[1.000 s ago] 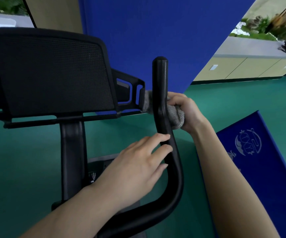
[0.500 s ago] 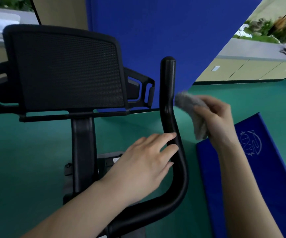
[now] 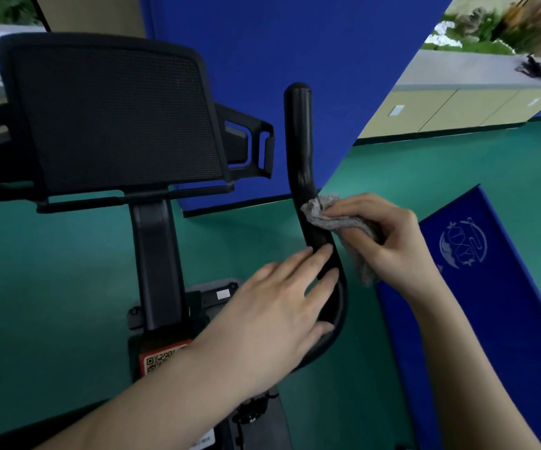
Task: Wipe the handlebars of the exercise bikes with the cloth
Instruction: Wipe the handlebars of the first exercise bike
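Observation:
A black curved handlebar (image 3: 300, 147) of the exercise bike rises in the middle of the view. My right hand (image 3: 389, 241) grips a crumpled grey cloth (image 3: 331, 219) and presses it against the right side of the bar at its bend. My left hand (image 3: 282, 306) lies flat on the lower curve of the bar, fingers straight across it. The bar's lowest part is hidden under my left hand.
The bike's black mesh console panel (image 3: 113, 115) and its post (image 3: 155, 264) stand left of the bar. A blue mat with a white logo (image 3: 490, 287) lies on the green floor at right. A blue wall panel (image 3: 279, 37) stands behind.
My right hand lifted the cloth off the upper bar, swung out to the right, then came back and set it against the bar lower down. My left hand stayed on the curve.

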Demonstrator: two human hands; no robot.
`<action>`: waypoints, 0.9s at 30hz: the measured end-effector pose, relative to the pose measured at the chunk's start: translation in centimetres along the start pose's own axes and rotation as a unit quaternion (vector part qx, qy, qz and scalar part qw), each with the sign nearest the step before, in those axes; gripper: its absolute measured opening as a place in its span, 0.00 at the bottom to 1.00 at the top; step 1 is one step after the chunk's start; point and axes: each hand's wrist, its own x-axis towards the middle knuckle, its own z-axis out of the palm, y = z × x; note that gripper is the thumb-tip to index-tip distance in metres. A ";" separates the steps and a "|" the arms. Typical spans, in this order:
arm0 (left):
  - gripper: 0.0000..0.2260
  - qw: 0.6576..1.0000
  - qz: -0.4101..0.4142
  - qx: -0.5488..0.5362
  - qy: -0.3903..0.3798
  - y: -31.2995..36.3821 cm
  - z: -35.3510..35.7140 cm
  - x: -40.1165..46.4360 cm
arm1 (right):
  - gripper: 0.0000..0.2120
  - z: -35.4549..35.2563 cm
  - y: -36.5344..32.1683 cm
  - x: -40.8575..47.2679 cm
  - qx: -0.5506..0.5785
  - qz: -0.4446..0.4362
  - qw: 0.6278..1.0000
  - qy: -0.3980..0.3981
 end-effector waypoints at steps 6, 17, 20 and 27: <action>0.27 0.999 0.011 0.033 -0.012 2.1 0.8 -1.6 | 0.15 0.7 -1.0 -0.5 -0.057 -0.053 0.997 0.029; 0.21 0.998 0.008 0.048 -0.030 2.0 0.4 -3.9 | 0.16 1.9 -1.7 -7.5 -0.081 -0.022 0.994 0.068; 0.18 0.998 -0.002 0.043 -0.039 1.5 -0.1 -4.6 | 0.17 2.4 -2.4 -8.7 -0.083 -0.006 0.994 0.077; 0.16 0.999 -0.021 0.017 -0.022 -0.2 -1.7 -6.2 | 0.15 2.9 -4.5 -9.5 -0.062 0.067 0.980 0.178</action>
